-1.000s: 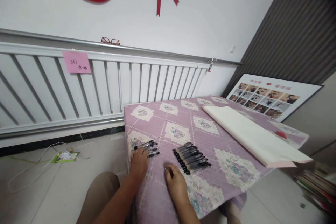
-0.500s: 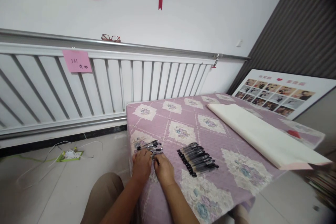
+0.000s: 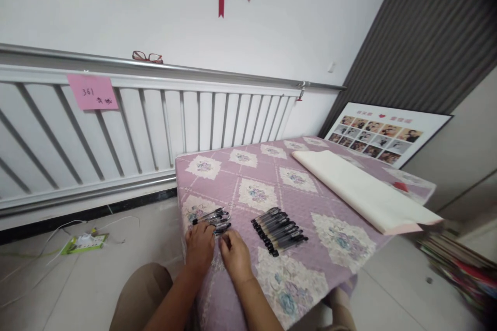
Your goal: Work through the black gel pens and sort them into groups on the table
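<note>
A small bunch of black-capped pens [image 3: 217,215] lies near the left edge of the cloth-covered table [image 3: 217,186]. My left hand [image 3: 200,244] is over the near ends of this bunch, its fingers curled onto the pens. Just right of it, close to the bunch's near side, is my right hand [image 3: 236,254], with curled fingers and thumb drawn in; whatever may be between them is hidden. Further right, a second group of pens [image 3: 280,230] lies side by side in a slanting row, apart from both hands.
A cream folded sheet [image 3: 349,189] stretches along the table's right part, near a small red item [image 3: 400,186]. Behind stands a white radiator [image 3: 209,119] with a pink note [image 3: 93,92]. A power strip [image 3: 85,242] with cables lies on the floor at left.
The whole view has shifted, so most things appear further left. My right hand has drawn slightly back from the bunch of pens; my left hand stays on it.
</note>
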The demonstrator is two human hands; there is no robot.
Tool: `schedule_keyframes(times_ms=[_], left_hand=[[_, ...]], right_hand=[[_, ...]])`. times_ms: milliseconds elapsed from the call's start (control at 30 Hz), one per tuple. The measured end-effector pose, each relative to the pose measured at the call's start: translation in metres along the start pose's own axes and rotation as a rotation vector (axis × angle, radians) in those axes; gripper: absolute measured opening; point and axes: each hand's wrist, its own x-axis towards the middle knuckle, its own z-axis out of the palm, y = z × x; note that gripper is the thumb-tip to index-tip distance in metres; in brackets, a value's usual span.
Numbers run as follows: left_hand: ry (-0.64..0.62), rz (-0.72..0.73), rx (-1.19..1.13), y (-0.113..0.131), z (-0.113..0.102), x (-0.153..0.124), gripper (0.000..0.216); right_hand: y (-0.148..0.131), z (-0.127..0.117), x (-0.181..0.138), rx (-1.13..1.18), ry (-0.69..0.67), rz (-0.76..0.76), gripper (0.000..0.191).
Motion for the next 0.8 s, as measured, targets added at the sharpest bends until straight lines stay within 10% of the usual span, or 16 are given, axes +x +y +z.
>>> schedule_keyframes(times_ms=[467, 800], left_hand=[[0.038, 0.067, 0.018, -0.002, 0.004, -0.003, 0.023], [0.02, 0.136, 0.028, 0.009, -0.005, -0.012, 0.021]], right_hand=[[0.093, -0.081, -0.051, -0.245, 0.404, -0.061, 0.029], [0.102, -0.09, -0.056, -0.532, 0.247, 0.038, 0.034]])
